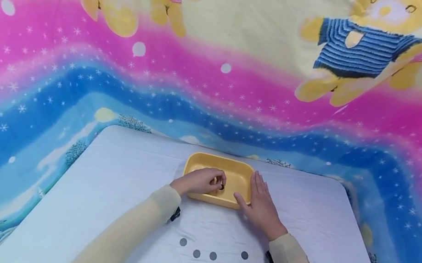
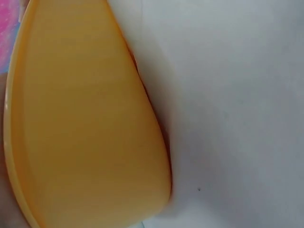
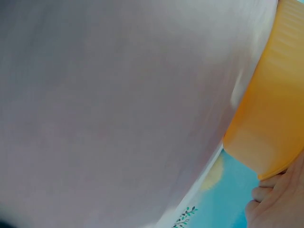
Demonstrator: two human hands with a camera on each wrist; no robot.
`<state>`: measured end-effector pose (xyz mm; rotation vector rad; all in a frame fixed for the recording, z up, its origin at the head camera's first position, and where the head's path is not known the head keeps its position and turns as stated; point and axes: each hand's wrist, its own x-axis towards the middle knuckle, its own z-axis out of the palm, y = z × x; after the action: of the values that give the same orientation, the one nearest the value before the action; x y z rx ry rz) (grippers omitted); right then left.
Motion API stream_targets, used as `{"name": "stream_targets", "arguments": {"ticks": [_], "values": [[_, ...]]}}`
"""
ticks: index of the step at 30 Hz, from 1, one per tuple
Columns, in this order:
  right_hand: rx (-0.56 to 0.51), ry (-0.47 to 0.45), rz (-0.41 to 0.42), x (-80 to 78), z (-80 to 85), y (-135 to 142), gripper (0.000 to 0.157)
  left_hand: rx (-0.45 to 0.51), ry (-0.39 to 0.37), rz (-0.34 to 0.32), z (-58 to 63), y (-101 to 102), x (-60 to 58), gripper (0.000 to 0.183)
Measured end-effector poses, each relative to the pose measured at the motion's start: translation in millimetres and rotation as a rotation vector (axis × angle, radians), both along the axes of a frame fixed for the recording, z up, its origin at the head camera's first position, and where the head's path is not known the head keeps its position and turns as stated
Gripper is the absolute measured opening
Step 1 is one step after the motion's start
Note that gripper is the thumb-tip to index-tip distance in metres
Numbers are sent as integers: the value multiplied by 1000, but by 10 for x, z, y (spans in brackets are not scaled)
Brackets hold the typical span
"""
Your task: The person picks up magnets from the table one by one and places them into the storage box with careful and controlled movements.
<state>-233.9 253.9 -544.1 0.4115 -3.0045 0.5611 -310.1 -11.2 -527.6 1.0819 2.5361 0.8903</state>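
In what appears to be the piece-handling step, the left hand (image 1: 202, 181) pinches a small dark piece (image 1: 222, 187) inside the yellow tray (image 1: 238, 181), whose right end the right hand (image 1: 263, 207) (straight-fingered) touches; the next move likely calls for controlled release or lifting.

No readable text or labels.

On my table (image 1: 136, 175): one tray (image 1: 238, 180) near the far edge, my left hand (image 1: 202, 180) across its near rim holding a small piece (image 1: 222, 188) over its floor, my right hand (image 1: 263, 208) against its right side; five discs (image 1: 213, 256) nearer me, three left, two right; behind the table, a cloth (image 1: 214, 109).
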Motion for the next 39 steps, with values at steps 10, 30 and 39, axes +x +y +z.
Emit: {"name": "stream_targets", "arguments": {"ticks": [10, 30, 39], "values": [[-2, 4, 2, 6, 4, -6, 105, -23, -20, 1, -56, 29, -51, 10], [-11, 4, -5, 9, -1, -7, 105, -73, -14, -13, -44, 38, -43, 7], [-22, -4, -6, 11, -10, -9, 104, -120, 26, -4, -66, 50, -47, 7]]}}
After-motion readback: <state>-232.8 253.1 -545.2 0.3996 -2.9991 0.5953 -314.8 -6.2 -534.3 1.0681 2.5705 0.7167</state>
